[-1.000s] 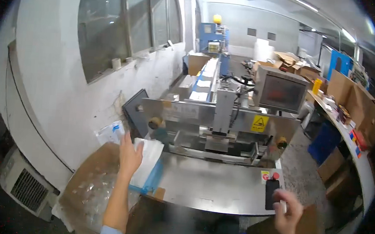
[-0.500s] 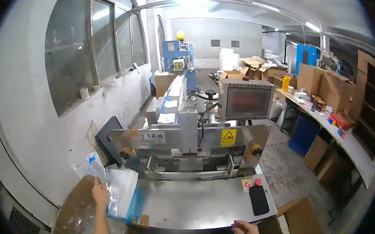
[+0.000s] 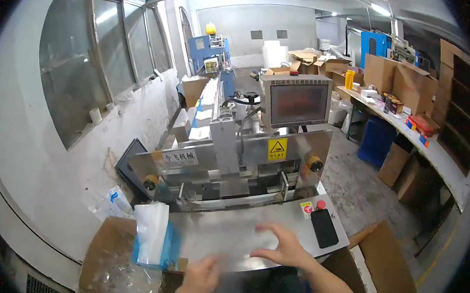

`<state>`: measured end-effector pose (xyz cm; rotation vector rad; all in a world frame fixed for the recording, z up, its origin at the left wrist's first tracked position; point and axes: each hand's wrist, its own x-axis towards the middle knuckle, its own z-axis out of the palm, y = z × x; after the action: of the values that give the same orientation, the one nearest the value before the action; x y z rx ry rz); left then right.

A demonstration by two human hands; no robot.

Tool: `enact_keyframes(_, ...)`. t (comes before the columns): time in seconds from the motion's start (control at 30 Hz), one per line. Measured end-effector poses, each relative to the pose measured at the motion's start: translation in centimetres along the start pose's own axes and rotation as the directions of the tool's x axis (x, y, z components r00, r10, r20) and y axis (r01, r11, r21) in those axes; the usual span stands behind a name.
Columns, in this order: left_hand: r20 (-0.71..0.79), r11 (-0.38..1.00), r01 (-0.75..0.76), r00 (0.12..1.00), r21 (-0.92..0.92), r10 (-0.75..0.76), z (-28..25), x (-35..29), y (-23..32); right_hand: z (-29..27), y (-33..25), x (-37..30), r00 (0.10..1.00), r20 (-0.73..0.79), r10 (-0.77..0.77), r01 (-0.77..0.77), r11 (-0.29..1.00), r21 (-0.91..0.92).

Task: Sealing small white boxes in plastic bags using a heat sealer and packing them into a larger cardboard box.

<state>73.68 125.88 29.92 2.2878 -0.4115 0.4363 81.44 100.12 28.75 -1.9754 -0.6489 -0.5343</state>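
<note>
My left hand (image 3: 201, 275) is at the near edge of the steel worktop (image 3: 212, 235), smeared by motion, so its fingers do not read clearly. Over the worktop, my right hand (image 3: 282, 248) has thumb and fingers spread apart with nothing between them. A blue box (image 3: 172, 245) stands at the worktop's left end, left of my left hand. Out of its top rises a stack of thin white sheets or sleeves (image 3: 151, 230). Behind it lies a clear plastic bag (image 3: 112, 202) with a blue mark.
A machine with a metal guard plate (image 3: 212, 156) and a screen (image 3: 299, 103) stands beyond the worktop. On the right lie a black phone (image 3: 324, 229) and a red button (image 3: 321, 205). Open cartons flank me: the left carton (image 3: 100, 238) holds plastic scraps; the right carton (image 3: 393, 261) stands below the worktop.
My left hand has left the blue box and moved right and nearer. My right hand has come up and left over the worktop. Clear film beside the white stack is gone. The view has shifted.
</note>
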Motion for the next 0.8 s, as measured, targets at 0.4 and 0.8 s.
enact_keyframes(0.4,0.304,0.777,0.545,0.834,-0.317,-0.461,7.0,-0.6,-0.3,-1.1,0.3,-3.3,0.97,-0.073,-0.232,0.217,0.961,-0.173)
enact_keyframes(0.8,0.412,0.998,0.051,0.911,-0.031,-0.033,5.5,6.4,0.0,1.0,4.9,-3.2,0.891,0.438,-0.121,0.243,0.941,-0.235)
